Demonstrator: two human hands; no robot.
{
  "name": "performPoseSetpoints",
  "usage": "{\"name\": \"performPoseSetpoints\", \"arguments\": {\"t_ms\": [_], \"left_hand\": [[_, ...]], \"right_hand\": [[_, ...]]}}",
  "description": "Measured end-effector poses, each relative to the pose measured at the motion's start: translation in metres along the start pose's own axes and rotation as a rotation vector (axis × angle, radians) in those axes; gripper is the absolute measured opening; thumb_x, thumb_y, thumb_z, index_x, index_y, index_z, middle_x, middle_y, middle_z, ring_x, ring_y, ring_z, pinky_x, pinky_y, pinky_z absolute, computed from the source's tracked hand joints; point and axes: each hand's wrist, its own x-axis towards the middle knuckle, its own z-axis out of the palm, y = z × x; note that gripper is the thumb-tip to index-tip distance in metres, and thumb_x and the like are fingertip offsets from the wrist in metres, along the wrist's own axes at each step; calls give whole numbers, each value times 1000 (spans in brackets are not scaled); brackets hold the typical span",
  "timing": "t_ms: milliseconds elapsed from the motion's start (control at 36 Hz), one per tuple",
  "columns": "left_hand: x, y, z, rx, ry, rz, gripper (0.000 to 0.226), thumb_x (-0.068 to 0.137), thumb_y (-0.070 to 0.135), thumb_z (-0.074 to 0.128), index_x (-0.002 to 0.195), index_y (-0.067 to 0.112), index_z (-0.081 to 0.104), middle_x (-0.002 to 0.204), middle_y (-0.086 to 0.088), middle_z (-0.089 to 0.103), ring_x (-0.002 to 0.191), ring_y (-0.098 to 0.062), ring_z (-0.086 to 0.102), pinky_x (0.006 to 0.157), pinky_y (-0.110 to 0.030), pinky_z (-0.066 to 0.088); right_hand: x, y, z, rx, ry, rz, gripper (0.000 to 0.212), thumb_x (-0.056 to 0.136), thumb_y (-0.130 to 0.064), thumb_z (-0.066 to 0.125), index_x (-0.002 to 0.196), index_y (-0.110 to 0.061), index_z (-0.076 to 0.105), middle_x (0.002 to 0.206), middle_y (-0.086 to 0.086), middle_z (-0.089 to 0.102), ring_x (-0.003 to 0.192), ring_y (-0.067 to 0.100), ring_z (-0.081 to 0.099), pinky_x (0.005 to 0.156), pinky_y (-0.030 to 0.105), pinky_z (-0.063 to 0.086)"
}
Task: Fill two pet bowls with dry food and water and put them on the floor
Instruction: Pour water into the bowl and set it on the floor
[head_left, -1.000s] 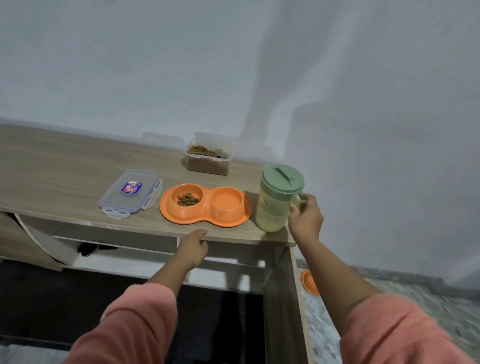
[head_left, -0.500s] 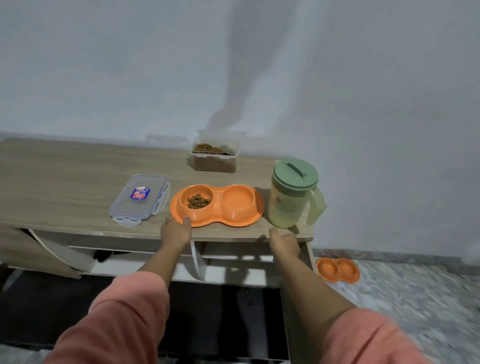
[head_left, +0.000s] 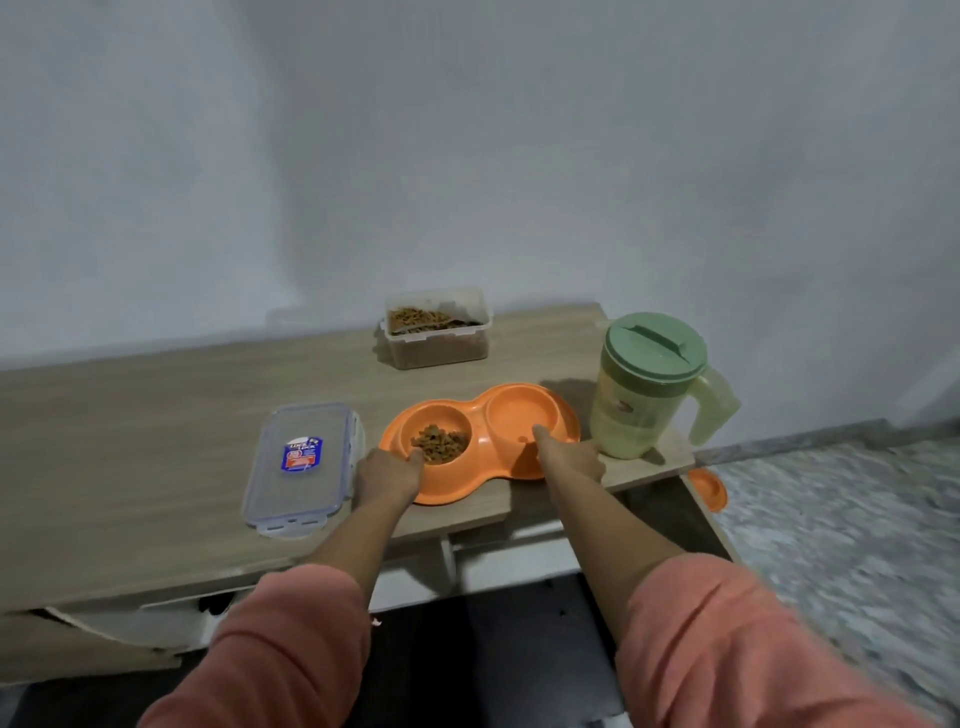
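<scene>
An orange double pet bowl (head_left: 485, 457) sits near the front edge of the wooden table (head_left: 130, 415). Its left cup holds brown dry food (head_left: 439, 443); its right cup (head_left: 519, 415) looks wet or filled with water. My left hand (head_left: 387, 475) grips the bowl's left rim, thumb over the edge by the food. My right hand (head_left: 569, 457) grips the right rim, thumb reaching into the right cup. A second orange bowl (head_left: 707, 488) lies on the floor to the right, mostly hidden by the table.
A green-lidded jug (head_left: 644, 389) stands right of the bowl, close to my right hand. An open clear tub of dry food (head_left: 436, 332) sits at the back by the wall. Its clear lid (head_left: 301, 465) lies flat left of the bowl. Speckled floor (head_left: 841, 530) lies to the right.
My right hand let go of the jug handle and came to the bowl's right rim. My left hand rose from the table edge onto the left rim. The view tilted and shifted.
</scene>
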Motion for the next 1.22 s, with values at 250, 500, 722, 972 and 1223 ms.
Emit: {"name": "performPoseSetpoints", "arguments": {"t_ms": [250, 500, 722, 972, 1223], "left_hand": [[18, -3, -12, 57, -100, 78, 55, 91, 47, 51, 121, 2, 56, 123, -19, 56, 104, -32, 60, 85, -33, 48], [19, -10, -8, -4, -154, 103, 51, 86, 49, 52, 112, 5, 60, 112, -15, 59, 89, -31, 65, 86, -43, 56], [4, -8, -4, -38, -245, 43, 66, 67, 57, 53, 111, 9, 64, 108, -15, 65, 95, -36, 64, 88, -44, 55], [-68, 13, 23, -86, -280, 77, 64, 68, 57, 57, 110, 10, 66, 112, -15, 65, 102, -37, 62, 89, -42, 53], [-159, 54, 67, -221, -402, 151, 53, 82, 34, 63, 121, -2, 59, 122, -23, 59, 105, -39, 60, 82, -38, 51]], "right_hand": [[-11, 11, 18, 91, 139, 114, 78, 78, -41, 69, 136, -7, 29, 140, 20, 37, 123, 38, 46, 95, 44, 44], [-47, 36, 15, 338, 156, 194, 75, 81, -37, 66, 139, -3, 32, 132, 19, 50, 111, 40, 58, 92, 47, 51], [-65, 67, 1, 434, 204, 210, 60, 83, -35, 63, 131, -3, 47, 124, 20, 58, 107, 38, 61, 90, 46, 54], [-76, 107, -60, 544, 307, 246, 64, 80, -37, 62, 133, -6, 45, 125, 20, 55, 108, 40, 59, 90, 49, 52], [-66, 148, -153, 529, 411, 218, 61, 80, -40, 59, 127, -1, 50, 123, 23, 59, 111, 39, 58, 94, 45, 50]]}}
